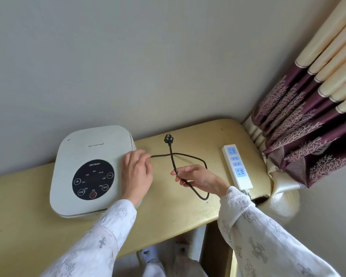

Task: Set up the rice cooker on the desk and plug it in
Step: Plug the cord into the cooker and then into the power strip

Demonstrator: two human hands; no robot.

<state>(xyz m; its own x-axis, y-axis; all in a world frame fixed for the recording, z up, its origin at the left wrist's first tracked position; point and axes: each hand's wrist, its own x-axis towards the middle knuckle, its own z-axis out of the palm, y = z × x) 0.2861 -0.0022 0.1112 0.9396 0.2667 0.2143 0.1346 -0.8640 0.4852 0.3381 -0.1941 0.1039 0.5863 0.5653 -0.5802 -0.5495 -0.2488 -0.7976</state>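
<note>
A white rice cooker [92,148] with a round black control panel stands on the yellowish desk [28,222], against the wall. Its black power cord [196,157] loops over the desk to the right, and the black plug [168,139] lies free near the wall with its prongs pointing away. My left hand [137,173] rests at the cooker's right side, fingers curled where the cord leaves the body. My right hand [196,177] pinches the cord partway along. A white power strip [237,165] with blue sockets lies on the desk's right end, nothing plugged into it.
A cream and purple patterned curtain [308,120] hangs at the right, just past the desk's rounded end. The grey wall runs behind the desk. White items lie on the floor [158,256] under the desk's front edge.
</note>
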